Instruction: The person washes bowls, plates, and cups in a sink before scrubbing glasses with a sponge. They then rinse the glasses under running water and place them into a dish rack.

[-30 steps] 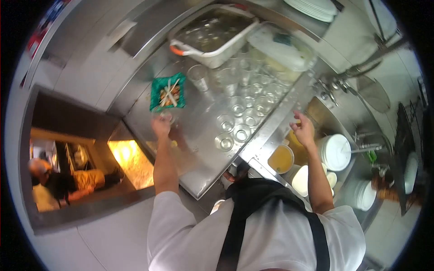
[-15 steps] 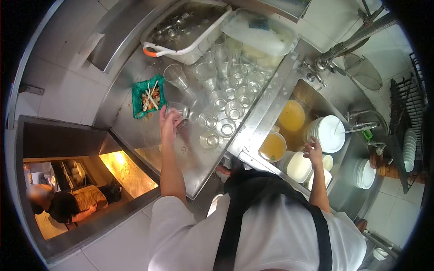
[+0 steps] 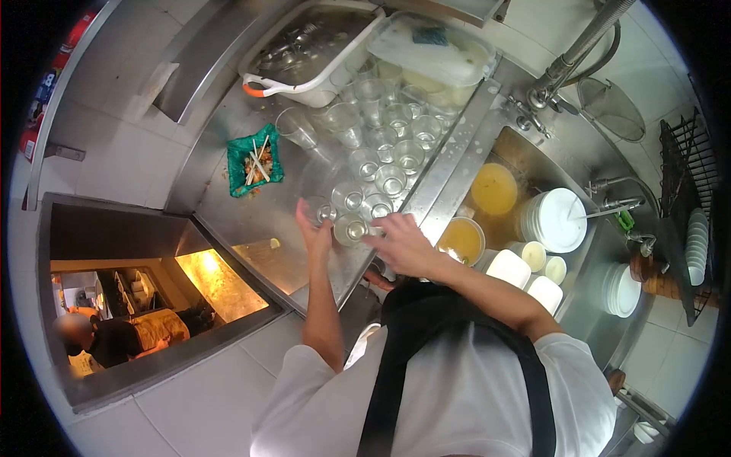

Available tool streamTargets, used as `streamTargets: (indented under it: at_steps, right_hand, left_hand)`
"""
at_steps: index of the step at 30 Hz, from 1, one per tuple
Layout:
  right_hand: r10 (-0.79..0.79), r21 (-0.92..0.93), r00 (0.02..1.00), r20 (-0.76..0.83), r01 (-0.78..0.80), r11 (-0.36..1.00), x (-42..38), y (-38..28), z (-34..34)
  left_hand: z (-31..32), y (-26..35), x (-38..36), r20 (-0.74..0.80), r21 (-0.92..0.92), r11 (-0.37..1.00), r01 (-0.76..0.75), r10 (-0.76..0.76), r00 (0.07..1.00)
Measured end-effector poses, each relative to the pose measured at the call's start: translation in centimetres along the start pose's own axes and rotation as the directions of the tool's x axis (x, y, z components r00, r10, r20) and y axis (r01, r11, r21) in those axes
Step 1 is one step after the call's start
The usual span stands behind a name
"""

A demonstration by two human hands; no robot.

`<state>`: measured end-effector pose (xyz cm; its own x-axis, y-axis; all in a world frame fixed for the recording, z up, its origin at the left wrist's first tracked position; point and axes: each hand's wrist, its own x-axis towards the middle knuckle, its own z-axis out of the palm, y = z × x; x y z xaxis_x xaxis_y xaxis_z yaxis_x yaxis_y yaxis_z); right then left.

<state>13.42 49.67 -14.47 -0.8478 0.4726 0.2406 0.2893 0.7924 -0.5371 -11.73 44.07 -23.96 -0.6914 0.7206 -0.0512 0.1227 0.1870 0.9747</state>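
A green dish of food scraps and chopsticks [image 3: 255,161] is seen up and to the left of the left hand [image 3: 314,233]. A clear drinking glass [image 3: 320,210] is gripped by that hand's fingertips above the steel counter [image 3: 259,221]. Just right of it, the right hand [image 3: 401,242] is spread flat, palm down, over the nearest glasses [image 3: 352,227]. Beyond that hand, a bowl of yellow liquid [image 3: 460,241] stands in the sink.
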Motion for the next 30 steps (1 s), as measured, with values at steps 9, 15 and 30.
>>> streamTargets:
  at_steps: [9, 15, 30]
  right_hand:
    - [-0.065, -0.104, 0.996, -0.053, 0.060, 0.993, 3.5, 1.3, 6.0]
    - [-0.099, -0.032, 0.993, -0.059, 0.097, 0.995, 2.6, 1.9, 6.1]
    - [-0.039, 0.184, 0.944, -0.328, 0.104, 0.977, -2.3, 5.0, 0.0]
  left_hand:
    - [3.0, -1.3, -0.2, -0.132, 0.008, 0.994, -0.113, 0.113, 0.985]
    - [3.6, -1.7, 1.1, -0.039, -0.009, 0.993, -0.118, 0.118, 0.992]
    - [0.7, -1.0, -1.8, -0.250, 0.483, 0.856, -0.184, 0.337, 0.908]
